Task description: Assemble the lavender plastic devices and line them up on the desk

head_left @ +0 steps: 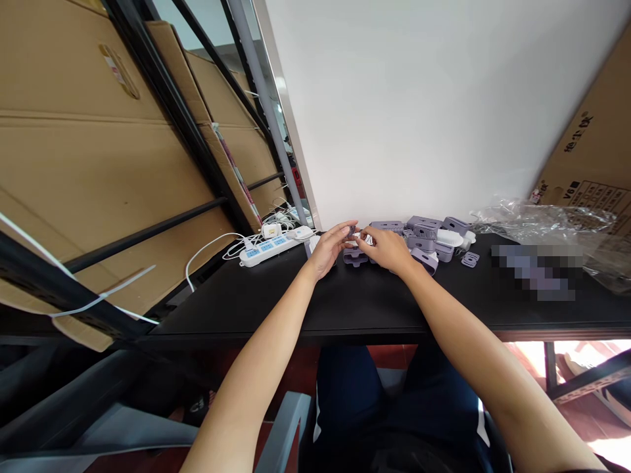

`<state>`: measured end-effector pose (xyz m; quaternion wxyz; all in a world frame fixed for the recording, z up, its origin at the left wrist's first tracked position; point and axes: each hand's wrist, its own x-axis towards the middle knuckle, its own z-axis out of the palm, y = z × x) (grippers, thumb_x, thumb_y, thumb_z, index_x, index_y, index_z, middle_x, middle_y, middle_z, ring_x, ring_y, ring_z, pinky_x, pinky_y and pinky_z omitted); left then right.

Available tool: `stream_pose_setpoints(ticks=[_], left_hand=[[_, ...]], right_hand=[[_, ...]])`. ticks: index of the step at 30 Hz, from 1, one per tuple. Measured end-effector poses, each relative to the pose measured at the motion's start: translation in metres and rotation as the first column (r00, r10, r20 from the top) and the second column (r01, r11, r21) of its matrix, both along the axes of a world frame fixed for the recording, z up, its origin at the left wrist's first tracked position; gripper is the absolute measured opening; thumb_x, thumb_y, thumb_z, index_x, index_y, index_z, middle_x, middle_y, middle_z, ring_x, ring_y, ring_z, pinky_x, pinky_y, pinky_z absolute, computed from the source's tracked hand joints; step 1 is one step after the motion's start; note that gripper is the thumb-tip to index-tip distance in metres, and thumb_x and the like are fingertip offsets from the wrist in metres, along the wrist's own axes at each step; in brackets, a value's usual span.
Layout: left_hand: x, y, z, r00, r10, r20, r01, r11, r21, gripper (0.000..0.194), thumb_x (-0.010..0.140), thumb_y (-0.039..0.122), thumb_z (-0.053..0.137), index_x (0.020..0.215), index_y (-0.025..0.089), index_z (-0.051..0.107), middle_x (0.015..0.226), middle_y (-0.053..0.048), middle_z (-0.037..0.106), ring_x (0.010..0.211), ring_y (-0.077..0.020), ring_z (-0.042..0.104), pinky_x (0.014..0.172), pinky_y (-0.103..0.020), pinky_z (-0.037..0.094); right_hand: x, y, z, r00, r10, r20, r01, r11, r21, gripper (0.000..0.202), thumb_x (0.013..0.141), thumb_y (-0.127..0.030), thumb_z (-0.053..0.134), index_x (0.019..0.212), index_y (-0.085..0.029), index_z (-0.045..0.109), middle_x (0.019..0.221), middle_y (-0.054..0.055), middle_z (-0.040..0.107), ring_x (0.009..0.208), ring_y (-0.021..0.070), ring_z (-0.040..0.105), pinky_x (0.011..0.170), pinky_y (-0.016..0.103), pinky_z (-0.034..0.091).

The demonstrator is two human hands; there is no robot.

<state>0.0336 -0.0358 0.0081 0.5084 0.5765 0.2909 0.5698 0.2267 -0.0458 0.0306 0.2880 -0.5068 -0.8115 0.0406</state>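
Note:
Near the back of the black table, my two hands come together. My left hand is closed, its thumb and fingers pinching a small dark purple plastic part. Just to the right, my right hand is closed too, fingertips pressed together close to that part; what they pinch is too small to make out. Below and between the hands lies a purple plastic housing. A heap of purple plastic housings sits beside and behind my right hand, with a white rounded piece among them.
A white power strip with tangled cables lies left of my hands. A flat purple plate and crumpled clear plastic film are on the right. Behind stands a white panel; cardboard and a black metal frame are at left.

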Motion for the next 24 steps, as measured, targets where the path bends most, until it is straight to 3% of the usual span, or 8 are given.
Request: stream_pose_setpoints(ticks=[13,19,24], left_hand=[[0.001,-0.0001,0.0002,0.999,-0.025,0.029,0.025,1.0,-0.01,0.041,0.087,0.041,0.071,0.122,0.02,0.076,0.116,-0.009,0.078,0.102,-0.0203,0.071,0.088,-0.031,0.054],[0.0008,0.0003,-0.0012,0.999,-0.021,-0.025,0.02,1.0,-0.017,0.048,0.078,0.026,0.07,0.126,0.019,0.074,0.121,-0.008,0.078,0.112,-0.0246,0.072,0.101,-0.039,0.055],[0.0026,0.002,-0.004,0.993,0.035,-0.111,-0.035,0.999,0.006,0.052,0.08,0.028,0.071,0.131,0.019,0.071,0.13,-0.01,0.075,0.123,-0.0285,0.069,0.11,-0.046,0.053]], right_hand=[[-0.0007,0.0014,-0.0005,0.999,-0.019,0.032,0.02,1.0,-0.005,0.042,0.104,-0.061,0.045,0.12,-0.032,0.072,0.101,0.003,0.08,0.092,0.0255,0.072,0.071,0.029,0.041],[-0.0002,0.002,-0.0006,0.998,-0.038,0.052,0.038,0.999,-0.013,0.038,0.103,-0.057,0.048,0.119,-0.032,0.072,0.104,0.003,0.08,0.098,0.0279,0.073,0.073,0.031,0.043],[-0.0005,0.0001,0.0013,0.995,-0.058,0.075,0.059,0.998,-0.02,0.037,0.103,-0.056,0.049,0.114,-0.03,0.072,0.103,0.004,0.08,0.097,0.0275,0.073,0.074,0.03,0.043]])
